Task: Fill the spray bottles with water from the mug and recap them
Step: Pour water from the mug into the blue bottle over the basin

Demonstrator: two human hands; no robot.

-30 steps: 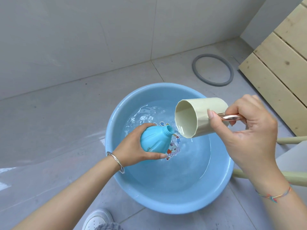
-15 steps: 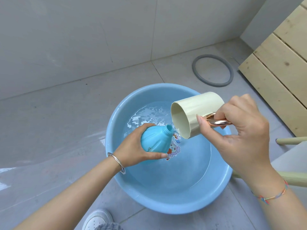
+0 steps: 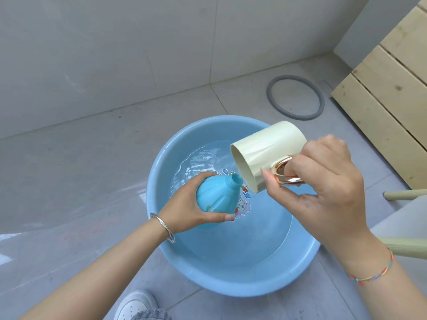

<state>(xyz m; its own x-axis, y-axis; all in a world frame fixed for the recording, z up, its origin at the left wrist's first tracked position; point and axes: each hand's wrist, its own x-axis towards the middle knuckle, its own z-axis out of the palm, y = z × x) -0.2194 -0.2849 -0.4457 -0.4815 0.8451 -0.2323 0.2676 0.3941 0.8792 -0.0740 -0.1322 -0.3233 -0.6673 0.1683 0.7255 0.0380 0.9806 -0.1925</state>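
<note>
Blue basin point(image 3: 150, 211) on floor tiles point(image 3: 69, 181), wall point(image 3: 115, 54) behind, wooden slats point(image 3: 383, 100) right. Over basin, left hand point(image 3: 182, 204) wraps uncapped spray bottle point(image 3: 217, 196); right hand point(image 3: 323, 183) grips tipped mug point(image 3: 265, 146) by handle, rim at bottle mouth.

There, the left grip point(image 3: 184, 204) clutched the uncapped blue spray bottle point(image 3: 217, 196), tilted over the blue basin point(image 3: 231, 288) of water on the floor point(image 3: 92, 169). The right grip point(image 3: 323, 188) held the cream mug point(image 3: 265, 148) by its rose-gold handle point(image 3: 290, 180), tipped steeply, rim just beside the bottle's mouth.
</note>
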